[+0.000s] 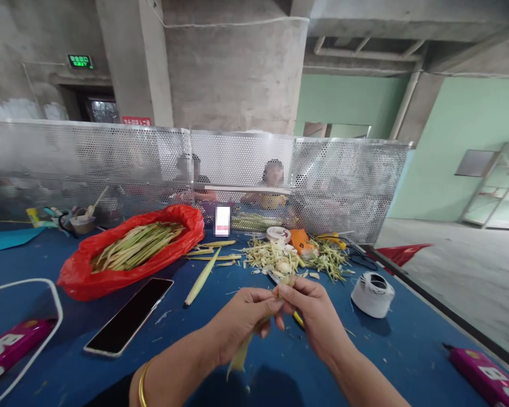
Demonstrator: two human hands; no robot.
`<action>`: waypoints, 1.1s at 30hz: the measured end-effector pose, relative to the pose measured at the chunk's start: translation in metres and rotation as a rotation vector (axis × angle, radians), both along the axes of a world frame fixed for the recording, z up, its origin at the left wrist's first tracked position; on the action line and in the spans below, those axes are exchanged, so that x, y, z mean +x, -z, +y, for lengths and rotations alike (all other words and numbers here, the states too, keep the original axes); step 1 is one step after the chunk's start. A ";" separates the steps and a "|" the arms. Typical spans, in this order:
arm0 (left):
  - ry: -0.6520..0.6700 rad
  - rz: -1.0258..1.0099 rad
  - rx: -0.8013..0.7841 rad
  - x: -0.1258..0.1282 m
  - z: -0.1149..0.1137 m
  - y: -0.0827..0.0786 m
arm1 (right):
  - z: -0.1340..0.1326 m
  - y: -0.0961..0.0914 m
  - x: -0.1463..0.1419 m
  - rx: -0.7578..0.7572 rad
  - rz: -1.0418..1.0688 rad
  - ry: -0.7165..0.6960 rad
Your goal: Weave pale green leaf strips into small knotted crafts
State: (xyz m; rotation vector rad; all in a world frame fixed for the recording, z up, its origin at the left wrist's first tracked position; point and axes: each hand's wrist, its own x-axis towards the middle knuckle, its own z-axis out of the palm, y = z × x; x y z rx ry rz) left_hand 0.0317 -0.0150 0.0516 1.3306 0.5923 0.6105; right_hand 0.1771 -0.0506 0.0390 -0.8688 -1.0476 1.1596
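Note:
Both my hands meet above the blue table [275,370], fingertips pinched together. My left hand [245,311] is closed on a pale green leaf strip, like a piece of husk [239,356], whose loose end hangs down below the fingers. My right hand [311,308] pinches the upper end of the same strip, close to the left fingertips. Under the hands lies a tool with a yellow handle [298,319], mostly hidden. Just beyond them is a pile of pale trimmed scraps [265,255]. A long, pointed green husk-wrapped piece [202,278] lies to their left.
At left are a red plastic bag [77,281] of leaf strips, a phone [129,318] and a white cable [58,305]. A white thread spool [372,297] stands right, beyond it a magenta device [486,373]. Perforated metal panels [241,155] border the back, with people behind.

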 end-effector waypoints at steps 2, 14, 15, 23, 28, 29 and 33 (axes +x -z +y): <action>0.000 -0.010 -0.047 -0.002 0.001 0.000 | 0.000 0.001 -0.002 -0.004 0.007 -0.030; -0.394 -0.188 -0.037 -0.008 0.004 0.010 | 0.007 0.024 -0.022 -0.036 -0.235 -0.034; -0.411 -0.188 -0.034 -0.008 0.005 0.011 | 0.007 0.029 -0.026 -0.032 -0.277 -0.052; -0.385 -0.202 -0.372 -0.008 0.010 0.019 | 0.004 0.043 -0.035 0.048 -0.488 0.007; -0.373 -0.195 -0.424 -0.009 0.014 0.020 | 0.003 0.041 -0.034 0.098 -0.716 0.062; -0.384 -0.209 -0.419 -0.010 0.016 0.019 | 0.002 0.038 -0.033 0.119 -0.795 0.064; -0.485 -0.221 -0.392 -0.013 0.021 0.015 | -0.001 0.025 -0.009 0.192 -1.028 0.064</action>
